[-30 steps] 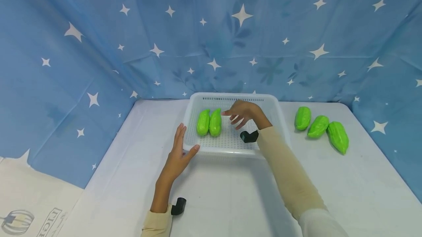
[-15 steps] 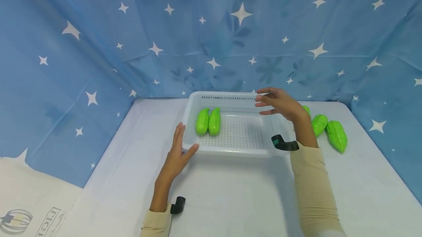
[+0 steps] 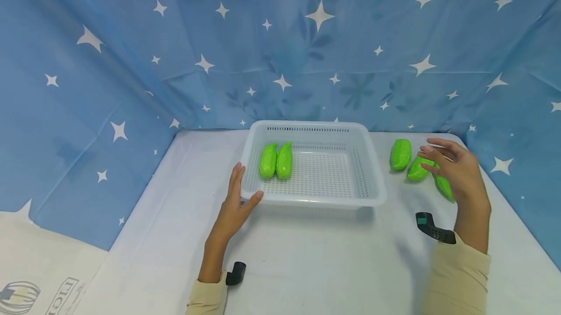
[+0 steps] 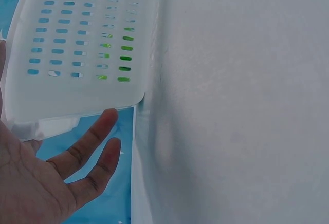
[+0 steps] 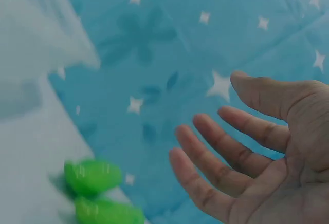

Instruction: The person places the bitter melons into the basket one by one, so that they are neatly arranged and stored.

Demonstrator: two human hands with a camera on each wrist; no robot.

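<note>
A white perforated plastic basket (image 3: 313, 197) stands at the back middle of the table. Two glossy green ridged pods (image 3: 268, 161), each with a tapered tip, lie side by side in its left part. My left hand (image 3: 231, 213) rests at the basket's front left corner, fingers straight along the side and thumb by the front rim. Right of the basket lie three similar pods: one whole in sight (image 3: 401, 154), the middle pod (image 3: 417, 170) and right pod (image 3: 444, 188) partly hidden by my right hand (image 3: 464, 174). That hand hovers above them, fingers spread, holding nothing.
The white-covered table (image 3: 315, 256) runs back to a blue star-patterned curtain (image 3: 280, 52), which also closes both sides. Black devices sit on the left wrist (image 3: 236, 274) and right wrist (image 3: 434, 228). A printed cream cloth (image 3: 39, 261) shows at the lower left.
My right hand has left the basket's inside and travelled right, over the rim, to the loose green pods. The left hand and the basket hold their place.
</note>
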